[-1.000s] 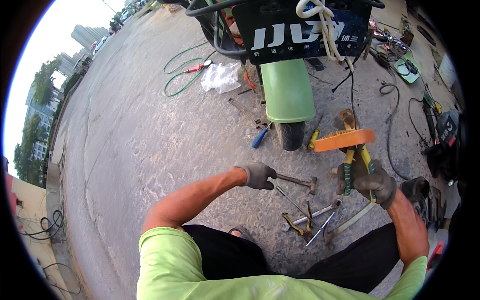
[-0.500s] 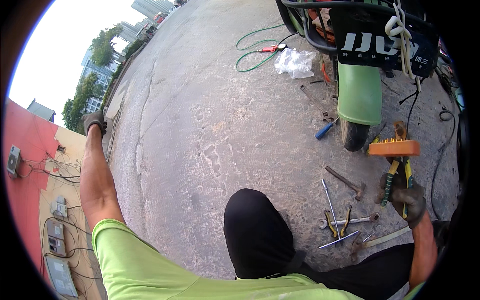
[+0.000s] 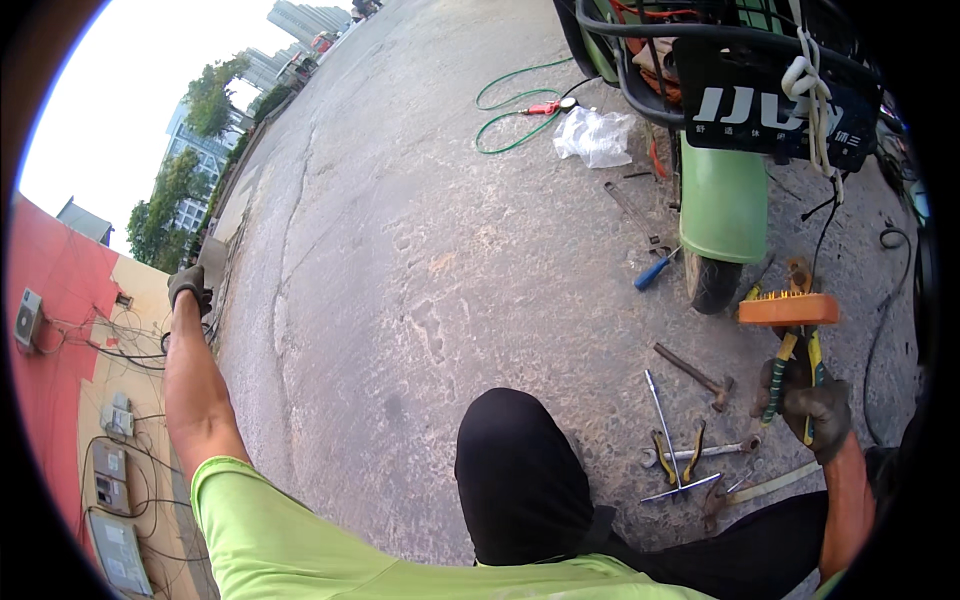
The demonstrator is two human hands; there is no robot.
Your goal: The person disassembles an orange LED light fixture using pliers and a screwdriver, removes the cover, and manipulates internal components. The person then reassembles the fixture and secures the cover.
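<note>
My right hand (image 3: 822,405), in a dark work glove, is wrapped round pliers (image 3: 790,375) with green and yellow handles. An orange block (image 3: 788,310) with short yellow bristles along its top edge sits at the upper end of the pliers and hides their jaws. Whether the jaws grip it I cannot tell. Behind the block shows a rusty brown metal piece (image 3: 798,272). Far out to the left, on an outstretched arm, my gloved left hand (image 3: 188,287) is closed, its fingers curled; whatever may be in them is hidden.
A vehicle's green mudguard (image 3: 722,205) stands at upper right. Before it lie a blue screwdriver (image 3: 652,272), hammer (image 3: 695,375), T-handled tool (image 3: 664,430), spanner (image 3: 715,450) and yellow-handled pliers (image 3: 692,460). Farther off are a plastic bag (image 3: 593,137) and green hose (image 3: 493,135).
The view has shifted slightly, so the ground things sit a little lower. My left hand has come down a little. My right hand still holds the pliers near the orange block.
</note>
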